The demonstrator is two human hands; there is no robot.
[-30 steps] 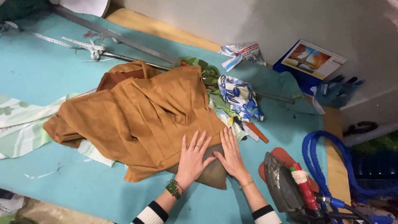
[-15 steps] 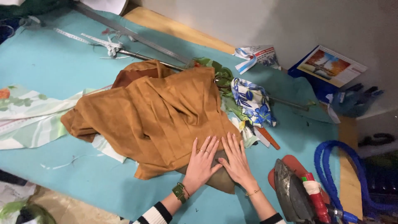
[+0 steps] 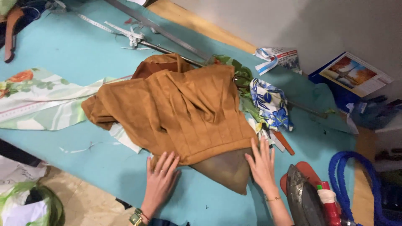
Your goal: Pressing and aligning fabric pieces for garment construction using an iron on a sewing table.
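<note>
The brown cloth (image 3: 180, 109) is lying bunched on the teal counter (image 3: 75, 58), its darker lower corner pointing toward the near edge. The left hand (image 3: 161, 180) is pressing flat on the counter, fingers spread and touching the cloth's lower hem, grip released. The right hand (image 3: 261, 163) is resting flat at the cloth's right edge beside the dark corner, grip likewise released, holding nothing. An iron (image 3: 307, 201) is sitting just right of that hand. A blue floral scrap (image 3: 270, 102) is lying against the cloth's right side.
</note>
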